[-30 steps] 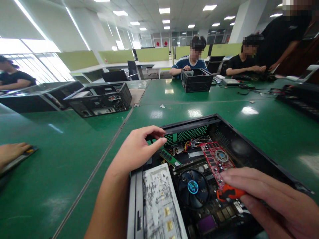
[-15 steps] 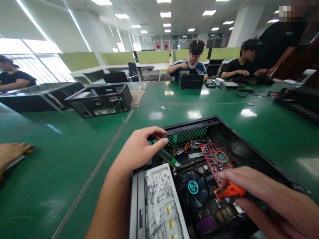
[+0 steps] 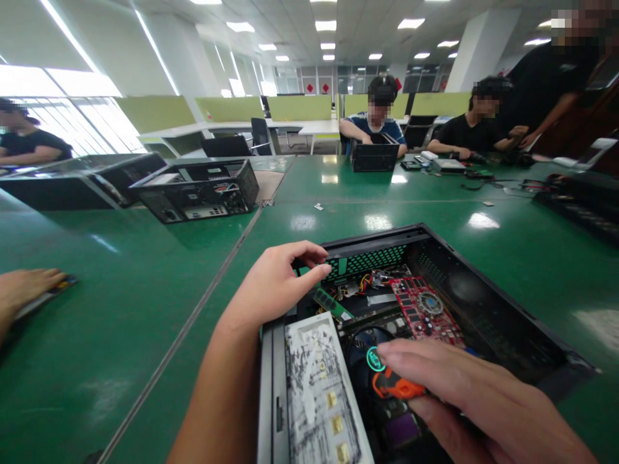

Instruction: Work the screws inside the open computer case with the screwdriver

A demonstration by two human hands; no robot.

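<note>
Right up close, the right hand [image 3: 469, 390] is over the open PC case [image 3: 488, 306], thumb and fingers clamped on an orange-and-black tool [image 3: 403, 388]. That tool sits just above the CPU fan [image 3: 358, 368], covering part of it from this angle; can't tell if its tip touches anything. A purple part [image 3: 402, 428] shows below it, partly hidden.

On the near left of the case there's a scuffed metal box [image 3: 309, 386]. Deeper in, a red card with a round fan [image 3: 411, 299] lies past the right hand's fingertips, with a green memory stick [image 3: 331, 301] left of it. The left hand [image 3: 283, 280] rests at the far-left corner of the case, thumb and fingertips slightly apart; can't tell if they're gripping the rim.

Off to the far left, somebody else's hand [image 3: 33, 283] lies over a flat item on the green table [image 3: 111, 348]. Past that there's another opened case [image 3: 200, 193] tipped on its side. Across the table, a person in a blue shirt [image 3: 358, 122] reaches into a small black case [image 3: 374, 158].
</note>
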